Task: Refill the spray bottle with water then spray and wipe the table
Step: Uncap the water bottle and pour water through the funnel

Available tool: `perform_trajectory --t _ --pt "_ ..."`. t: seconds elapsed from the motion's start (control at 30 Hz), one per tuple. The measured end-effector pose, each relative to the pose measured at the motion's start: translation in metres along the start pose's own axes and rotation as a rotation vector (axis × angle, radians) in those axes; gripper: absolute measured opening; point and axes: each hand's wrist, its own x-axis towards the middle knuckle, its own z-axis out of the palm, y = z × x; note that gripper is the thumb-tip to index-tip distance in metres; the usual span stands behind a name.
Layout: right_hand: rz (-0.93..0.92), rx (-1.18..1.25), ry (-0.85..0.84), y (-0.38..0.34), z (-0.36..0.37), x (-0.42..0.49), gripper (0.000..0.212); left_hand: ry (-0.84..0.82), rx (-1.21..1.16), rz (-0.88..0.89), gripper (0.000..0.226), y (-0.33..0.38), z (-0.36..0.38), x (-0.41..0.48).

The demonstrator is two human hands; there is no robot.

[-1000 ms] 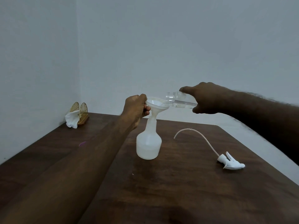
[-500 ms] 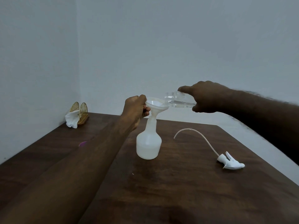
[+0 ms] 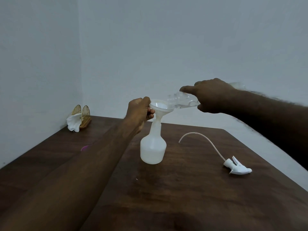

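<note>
Left hand gripping funnel on spray bottle, right hand grasping water bottle, sprayer head lying at 3 o'clock, napkins at 10 o'clock

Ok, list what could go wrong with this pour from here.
1. The water bottle mouth sits at the funnel rim, so water may spill onto the table.
2. The left hand grips only the funnel rim; a tug could tip the spray bottle.
3. The trigger head lies loose near the table edge and might get knocked off.
</note>
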Motion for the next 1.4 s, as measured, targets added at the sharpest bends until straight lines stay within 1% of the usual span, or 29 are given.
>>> perform_trajectory --t 0.13,0.33,0.47,0.93,1.03,1.13,1.4 --pt "-0.027 -0.07 0.055 -0.001 -0.002 0.001 0.068 0.008 -0.01 0.001 0.023 -0.001 0.0 0.002" --pt "-0.097 -0.234 0.196 -0.004 -0.001 0.004 0.068 0.013 -0.02 0.006 0.023 -0.002 -0.001 0.003" --pt "-0.128 -0.294 0.233 -0.004 0.001 0.007 0.067 0.019 -0.023 0.007 0.023 -0.003 -0.001 0.002" --pt "-0.186 -0.266 0.355 0.002 0.014 0.01 0.069 0.012 -0.008 0.014 0.023 -0.003 -0.001 0.0" --pt "-0.186 -0.252 0.375 0.001 0.015 0.009 0.073 0.018 -0.007 0.013 0.021 -0.004 -0.002 0.0" --pt "-0.166 -0.223 0.37 0.0 0.017 0.009 0.08 0.025 0.0 0.013 0.021 -0.003 -0.002 -0.001" --pt "-0.16 -0.171 0.316 0.002 0.017 0.008 0.087 0.02 0.004 0.014 0.02 -0.002 -0.001 -0.002"
